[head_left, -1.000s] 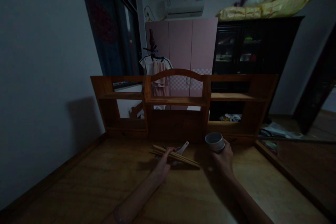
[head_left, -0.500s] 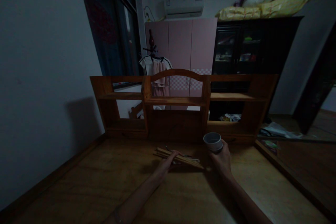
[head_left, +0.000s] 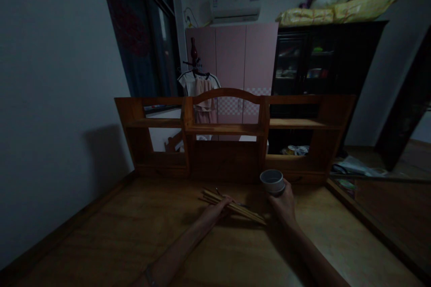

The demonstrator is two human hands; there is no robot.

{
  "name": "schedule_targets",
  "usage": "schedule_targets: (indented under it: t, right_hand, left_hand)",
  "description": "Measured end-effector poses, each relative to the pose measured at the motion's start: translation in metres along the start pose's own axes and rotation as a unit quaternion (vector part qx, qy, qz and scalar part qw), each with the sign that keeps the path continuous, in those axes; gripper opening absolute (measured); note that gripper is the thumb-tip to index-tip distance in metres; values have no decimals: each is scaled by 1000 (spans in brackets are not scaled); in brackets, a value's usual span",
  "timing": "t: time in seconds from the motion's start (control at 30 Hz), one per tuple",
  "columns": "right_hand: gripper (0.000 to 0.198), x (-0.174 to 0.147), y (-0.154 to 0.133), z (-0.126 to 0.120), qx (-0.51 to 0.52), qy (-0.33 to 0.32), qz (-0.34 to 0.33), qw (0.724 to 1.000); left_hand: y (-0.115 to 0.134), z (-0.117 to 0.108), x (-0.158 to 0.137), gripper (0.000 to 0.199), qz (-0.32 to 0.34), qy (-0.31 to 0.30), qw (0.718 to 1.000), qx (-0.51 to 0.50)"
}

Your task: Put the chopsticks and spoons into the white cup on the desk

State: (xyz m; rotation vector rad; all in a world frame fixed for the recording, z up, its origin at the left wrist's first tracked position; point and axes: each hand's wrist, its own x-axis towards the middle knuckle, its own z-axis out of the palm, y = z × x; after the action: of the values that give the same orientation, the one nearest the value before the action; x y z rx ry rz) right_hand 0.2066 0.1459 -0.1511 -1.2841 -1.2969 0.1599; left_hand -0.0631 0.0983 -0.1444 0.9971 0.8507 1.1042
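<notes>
Over the counter, the right hand is wrapped around a cup, mouth upward, its inside too dim to read. Nearby, the left hand clasps chopsticks. Beyond, a dark cabinet holds items behind glass.

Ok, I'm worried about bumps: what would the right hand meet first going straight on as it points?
Probably the wooden shelf, with the cup in the right hand likely touching it first; the gap between them is hard to judge.
</notes>
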Motion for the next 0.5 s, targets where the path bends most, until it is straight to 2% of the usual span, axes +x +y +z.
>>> schedule_targets:
  t: [0.17, 0.5]
  right_hand:
    - [72, 0, 1, 1, 6, -4, -2, 1000]
    - [73, 0, -2, -2, 0, -12, 5, 1000]
  left_hand:
    - [-9, 0, 1, 32, 22, -16, 999, 25]
    - [-11, 3, 2, 19, 50, 17, 998, 24]
